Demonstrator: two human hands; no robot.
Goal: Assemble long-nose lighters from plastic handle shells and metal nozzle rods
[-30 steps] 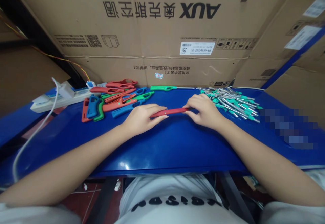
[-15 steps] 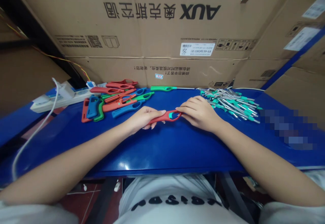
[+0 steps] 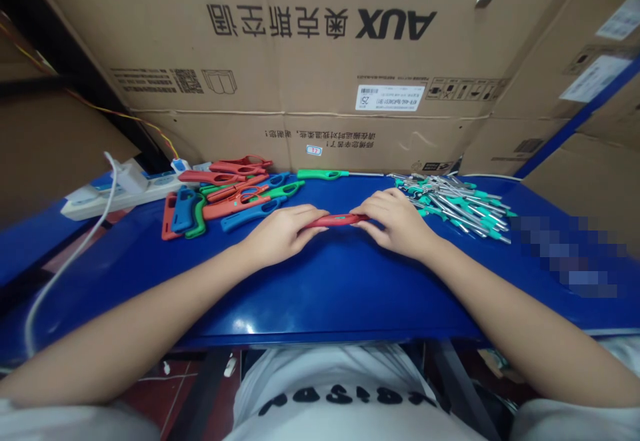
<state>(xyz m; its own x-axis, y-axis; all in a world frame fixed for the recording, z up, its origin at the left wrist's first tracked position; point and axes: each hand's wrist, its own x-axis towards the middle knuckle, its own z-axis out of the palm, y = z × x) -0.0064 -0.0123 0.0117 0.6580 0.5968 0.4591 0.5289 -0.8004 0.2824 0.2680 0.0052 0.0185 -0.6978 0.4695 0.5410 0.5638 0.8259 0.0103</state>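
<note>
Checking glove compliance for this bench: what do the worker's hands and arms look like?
No gloves: the left hand and right hand are bare, with no rings, watch or bands visible. Forearms are uncovered; white short sleeves show at the bottom corners.

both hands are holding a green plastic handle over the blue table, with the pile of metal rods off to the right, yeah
Not green: the head view shows the left hand and right hand holding a red plastic handle. The rest stands: it is over the blue table, with the pile of metal rods to the right.
</note>
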